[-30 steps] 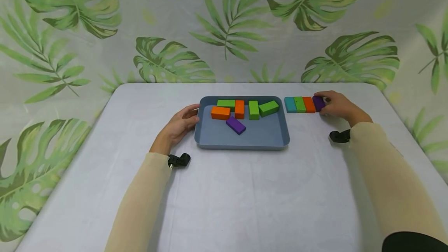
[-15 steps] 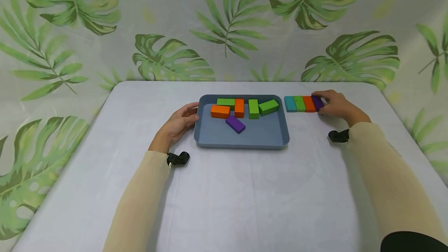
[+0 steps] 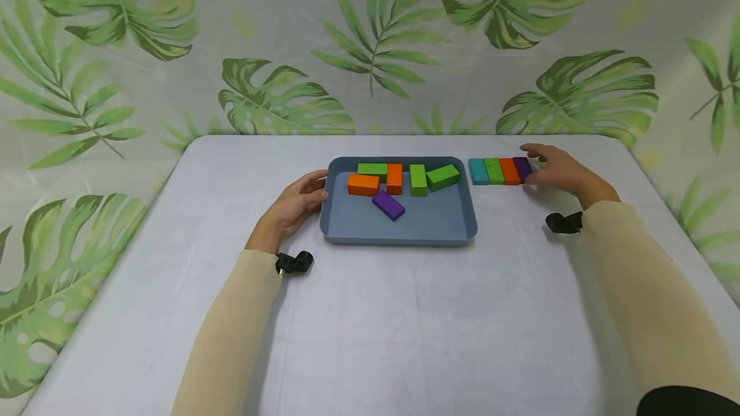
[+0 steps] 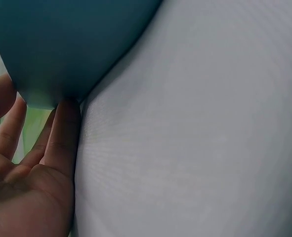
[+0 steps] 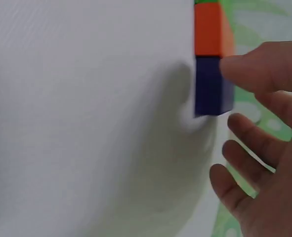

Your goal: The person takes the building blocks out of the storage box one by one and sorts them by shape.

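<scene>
My left hand [image 3: 293,205] rests at the left side of a grey-blue tray [image 3: 399,242], fingertips and thumb against its outer wall. The left wrist view shows the tray wall [image 4: 62,54] close up, with the fingers fairly straight. To the tray's right, a row of blocks lies side by side: blue [image 3: 478,172], green [image 3: 494,171], orange [image 3: 509,171] and purple [image 3: 523,169]. My right hand [image 3: 557,171] is at the purple end, fingers spread and loosely bent. In the right wrist view the thumb overlaps the purple block [image 5: 208,86]; whether it touches is unclear.
Inside the tray lie several loose blocks, among them a purple block [image 3: 388,205], an orange block [image 3: 363,185] and a green block [image 3: 443,177]. A white cloth [image 3: 405,326] covers the table. A leaf-patterned cloth [image 3: 399,37] hangs behind it.
My right hand has loosened from the purple block, its fingers lifting and spreading away to the right. That block now sits against the orange one. The left hand and tray stay put.
</scene>
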A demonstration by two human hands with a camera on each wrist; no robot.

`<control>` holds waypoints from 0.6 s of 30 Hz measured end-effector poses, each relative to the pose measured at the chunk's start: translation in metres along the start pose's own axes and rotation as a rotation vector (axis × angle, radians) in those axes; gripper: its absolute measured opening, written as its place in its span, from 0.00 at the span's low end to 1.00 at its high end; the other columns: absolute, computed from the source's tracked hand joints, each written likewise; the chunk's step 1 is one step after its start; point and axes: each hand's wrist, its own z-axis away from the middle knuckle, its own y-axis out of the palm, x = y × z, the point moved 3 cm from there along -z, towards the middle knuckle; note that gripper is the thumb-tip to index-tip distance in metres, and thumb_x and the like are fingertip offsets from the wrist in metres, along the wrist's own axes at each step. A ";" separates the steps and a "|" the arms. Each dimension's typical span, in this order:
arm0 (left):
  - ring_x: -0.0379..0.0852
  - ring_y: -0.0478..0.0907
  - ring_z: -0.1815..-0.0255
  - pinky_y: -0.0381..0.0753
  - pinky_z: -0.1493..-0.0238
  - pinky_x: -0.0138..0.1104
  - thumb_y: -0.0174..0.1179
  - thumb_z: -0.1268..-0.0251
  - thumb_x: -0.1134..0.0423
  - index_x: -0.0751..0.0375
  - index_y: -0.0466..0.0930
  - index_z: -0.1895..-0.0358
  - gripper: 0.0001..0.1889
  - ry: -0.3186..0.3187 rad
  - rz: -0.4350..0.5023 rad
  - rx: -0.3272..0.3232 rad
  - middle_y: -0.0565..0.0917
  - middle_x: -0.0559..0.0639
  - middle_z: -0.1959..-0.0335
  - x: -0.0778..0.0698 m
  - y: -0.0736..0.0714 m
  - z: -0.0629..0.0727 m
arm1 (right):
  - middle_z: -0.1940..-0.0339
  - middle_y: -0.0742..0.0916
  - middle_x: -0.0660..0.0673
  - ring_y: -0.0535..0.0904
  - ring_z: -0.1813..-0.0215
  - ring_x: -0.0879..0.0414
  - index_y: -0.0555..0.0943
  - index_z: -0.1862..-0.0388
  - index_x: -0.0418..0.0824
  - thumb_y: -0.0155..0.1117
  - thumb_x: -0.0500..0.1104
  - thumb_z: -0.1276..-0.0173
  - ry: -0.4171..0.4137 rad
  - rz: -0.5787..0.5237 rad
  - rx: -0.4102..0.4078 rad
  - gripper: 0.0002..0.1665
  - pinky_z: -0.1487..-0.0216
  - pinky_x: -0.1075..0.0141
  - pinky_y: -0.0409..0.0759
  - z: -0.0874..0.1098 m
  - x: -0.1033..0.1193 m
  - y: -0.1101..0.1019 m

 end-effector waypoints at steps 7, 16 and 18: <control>0.53 0.59 0.22 0.59 0.22 0.46 0.53 0.27 0.71 0.52 0.58 0.23 0.32 -0.002 -0.001 -0.006 0.56 0.56 0.19 0.000 0.000 -0.001 | 0.26 0.66 0.26 0.55 0.25 0.28 0.57 0.22 0.35 0.53 0.42 0.26 -0.105 -0.019 -0.085 0.37 0.28 0.31 0.56 0.014 0.047 -0.011; 0.53 0.60 0.23 0.60 0.23 0.46 0.52 0.27 0.71 0.52 0.58 0.23 0.32 -0.004 0.011 -0.001 0.57 0.56 0.20 0.000 0.000 0.001 | 0.31 0.75 0.34 0.67 0.29 0.39 0.70 0.30 0.37 0.58 0.37 0.28 -0.391 -0.016 -0.067 0.28 0.31 0.41 0.69 0.042 0.141 -0.006; 0.54 0.60 0.22 0.60 0.23 0.46 0.52 0.27 0.71 0.52 0.57 0.22 0.32 -0.001 0.008 0.006 0.56 0.56 0.20 0.000 0.000 0.001 | 0.32 0.76 0.36 0.69 0.30 0.40 0.71 0.31 0.38 0.60 0.37 0.28 -0.436 -0.005 -0.061 0.27 0.32 0.41 0.70 0.047 0.154 -0.004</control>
